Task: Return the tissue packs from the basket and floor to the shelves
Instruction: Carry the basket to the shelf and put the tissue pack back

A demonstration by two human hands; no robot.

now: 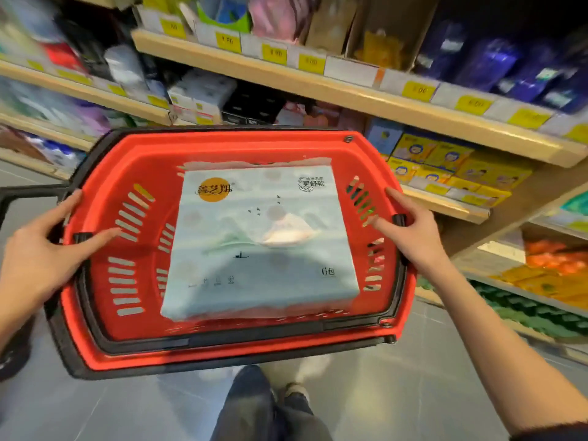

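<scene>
Hands are clamped on opposite rims of the red basket [105,173]: left hand [47,243] and right hand [410,224], fingers curled over each edge, so it is carried level toward the shelves [350,93]. One tissue pack [261,243] is lying flat inside.

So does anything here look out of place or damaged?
Only the pale blue tissue pack, lying flat in the red basket rather than on the shelves. Its wrapping looks intact. The left hand and right hand grip the basket's sides. The shelf goods are too blurred to judge.
</scene>
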